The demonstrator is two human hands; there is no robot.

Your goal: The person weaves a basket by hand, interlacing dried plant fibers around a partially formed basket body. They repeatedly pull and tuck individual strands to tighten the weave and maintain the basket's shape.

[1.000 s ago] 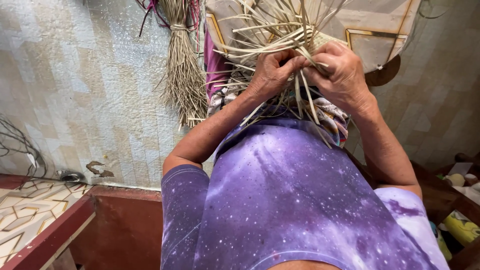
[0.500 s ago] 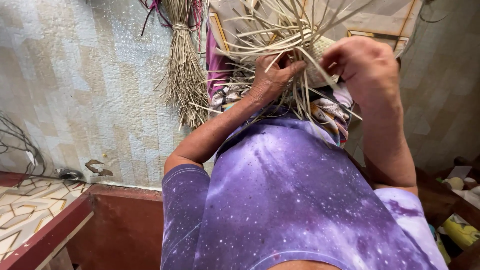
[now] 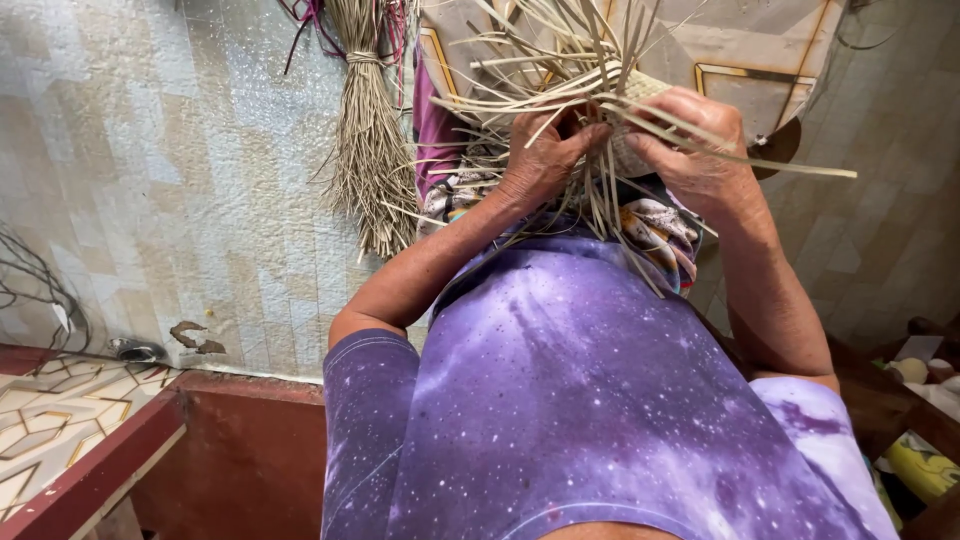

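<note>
My left hand and my right hand meet in front of my chest over a piece of woven straw work with many loose pale strips sticking out. The left hand's fingers pinch strips at the woven edge. The right hand grips other strips beside it, and one long strip runs out to the right from it. Loose strip ends hang down over my purple speckled shirt and a patterned cloth on my lap.
A tied bundle of dry straw lies on the pale tiled floor to the left. A dark red step sits at lower left. Small objects lie at the lower right edge. Wires lie at far left.
My right hand had lifted away to the right with strips, and now it is back down against the left hand on the weave. The left hand stayed on the weave.
</note>
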